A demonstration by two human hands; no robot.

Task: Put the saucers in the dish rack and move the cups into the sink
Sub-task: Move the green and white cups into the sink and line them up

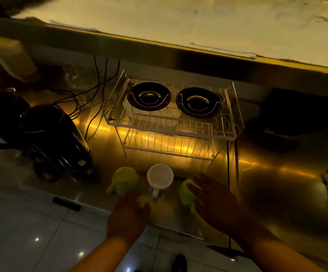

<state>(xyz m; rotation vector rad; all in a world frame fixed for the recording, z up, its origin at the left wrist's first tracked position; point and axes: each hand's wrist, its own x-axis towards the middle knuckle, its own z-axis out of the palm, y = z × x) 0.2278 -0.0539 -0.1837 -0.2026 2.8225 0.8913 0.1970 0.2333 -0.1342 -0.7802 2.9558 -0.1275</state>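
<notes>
Two dark saucers lie flat on the top tier of the wire dish rack (171, 132), one at the left (149, 96) and one at the right (198, 102). Three cups stand in a row on the steel counter in front of the rack: a green cup (124, 179), a white cup (160, 176) and a second green cup (185, 191). My right hand (216, 203) lies with spread fingers over the right green cup and hides its right side. My left hand (128, 214) is curled just below the white cup's handle; whether it grips anything is unclear in the dim light.
A black kettle (51, 138) and another dark appliance (0, 118) stand at the left, with cables (98, 85) trailing behind them. A dark recess (298, 112) lies right of the rack. The counter's front edge runs just below my hands.
</notes>
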